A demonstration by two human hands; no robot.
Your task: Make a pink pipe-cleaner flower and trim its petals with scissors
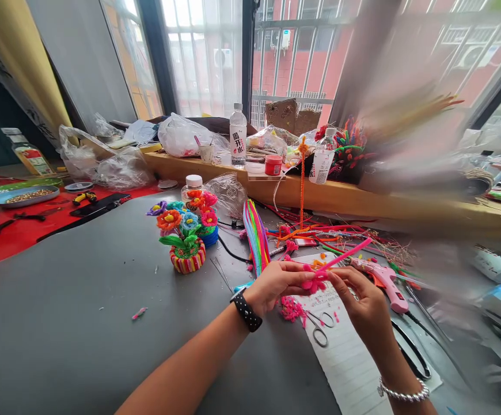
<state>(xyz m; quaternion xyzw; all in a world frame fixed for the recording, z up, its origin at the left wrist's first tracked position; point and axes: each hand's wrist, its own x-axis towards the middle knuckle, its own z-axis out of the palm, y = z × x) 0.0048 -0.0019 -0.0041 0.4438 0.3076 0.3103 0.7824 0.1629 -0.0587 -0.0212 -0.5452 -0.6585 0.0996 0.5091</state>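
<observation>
Head view: a smooth grey table (82,323) sits below a barred window (304,69) at twelve o'clock; at nine from the hands, a striped pot (188,258) holds fuzzy flowers (169,219); between them, left hand (279,282) and right hand (360,297) pinch a fluffy pink blossom (314,284), its straight stem (349,252) slanting toward two.

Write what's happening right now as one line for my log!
left hand: pinching pink flower | right hand: pinching its other side | pink strip: sticking out | scissors: beside pink trimmings | potted flowers: standing on table
</observation>
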